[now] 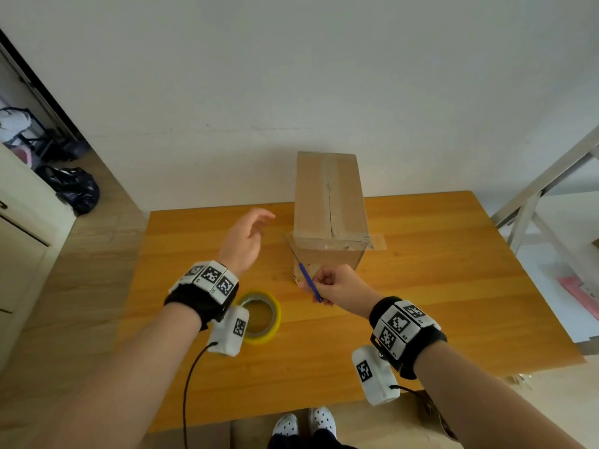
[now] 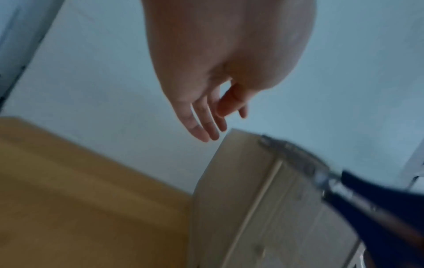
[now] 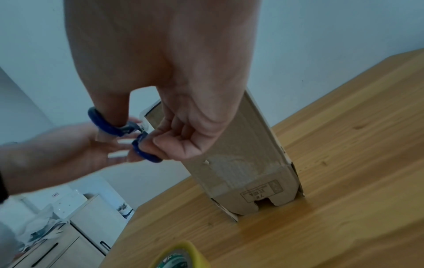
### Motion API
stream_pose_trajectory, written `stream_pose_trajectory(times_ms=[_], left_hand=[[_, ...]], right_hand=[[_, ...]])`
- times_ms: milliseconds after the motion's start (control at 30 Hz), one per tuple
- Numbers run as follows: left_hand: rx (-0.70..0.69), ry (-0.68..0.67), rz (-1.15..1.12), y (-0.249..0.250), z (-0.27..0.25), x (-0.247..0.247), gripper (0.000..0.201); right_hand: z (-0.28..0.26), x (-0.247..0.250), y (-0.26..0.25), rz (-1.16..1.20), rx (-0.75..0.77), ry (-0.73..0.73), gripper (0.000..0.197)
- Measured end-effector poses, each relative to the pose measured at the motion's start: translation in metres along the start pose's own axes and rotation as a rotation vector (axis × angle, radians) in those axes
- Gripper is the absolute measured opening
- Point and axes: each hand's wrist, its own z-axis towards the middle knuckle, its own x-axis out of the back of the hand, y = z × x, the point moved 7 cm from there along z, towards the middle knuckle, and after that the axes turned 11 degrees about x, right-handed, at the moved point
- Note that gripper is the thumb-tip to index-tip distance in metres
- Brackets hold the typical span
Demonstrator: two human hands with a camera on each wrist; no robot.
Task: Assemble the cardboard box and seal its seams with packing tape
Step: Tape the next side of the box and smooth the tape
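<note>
Cardboard, brown and creased, makes up the box (image 1: 329, 202) that stands upright on the far middle of our wooden table (image 1: 453, 286), close to the white wall. Clear packing tape runs down the centre seam of its top face, and another strip (image 1: 337, 243) crosses the near top edge, its ends sticking out past the box on both sides.

Our right hand (image 1: 340, 286) is clenched around blue-handled scissors (image 1: 306, 273); in the right wrist view the thumb sits through one loop and a finger through the other. The blades point up and away toward the left end of that overhanging strip, just at the box's near left corner. Whether the blades touch the tape we cannot tell.

Our left hand (image 1: 243, 241) hangs in the air left of the box, fingers loose and slightly spread, gripping nothing and touching nothing; the left wrist view, blurred, shows the same relaxed fingers (image 2: 201, 127) near the box's upper corner.

Behind our left wrist a yellow-cored roll of packing tape (image 1: 262, 317) lies flat on the table, apart from the box.
</note>
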Motion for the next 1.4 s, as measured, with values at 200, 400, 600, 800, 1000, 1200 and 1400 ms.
stream_pose_trajectory(times_ms=[200,400,600,800,1000,1200,1400], left_hand=[[-0.109,-0.441,0.164,0.032,0.004,-0.013,0.055],[-0.044,-0.464,0.085,0.021,0.001,-0.022,0.050],[-0.032,-0.492,0.076,0.022,0.000,-0.023,0.048],[-0.015,-0.466,0.103,0.025,0.001,-0.022,0.052],[-0.013,-0.492,0.145,0.034,-0.002,-0.028,0.054],[-0.080,-0.443,0.222,0.027,-0.001,-0.027,0.060],[-0.143,-0.348,0.271,0.022,-0.002,-0.031,0.065]], right_hand=[[0.003,-0.001,0.002,0.002,-0.024,-0.007,0.033],[0.006,-0.011,-0.004,0.015,-0.015,-0.064,0.034],[0.015,-0.021,-0.004,0.057,-0.064,-0.080,0.034],[0.019,-0.019,-0.008,0.040,-0.116,-0.101,0.035],[0.016,-0.030,0.016,-0.345,-0.192,-0.219,0.051],[0.005,-0.002,0.053,-0.520,-0.244,-0.072,0.018],[-0.003,0.014,0.082,-0.631,-0.307,-0.017,0.014]])
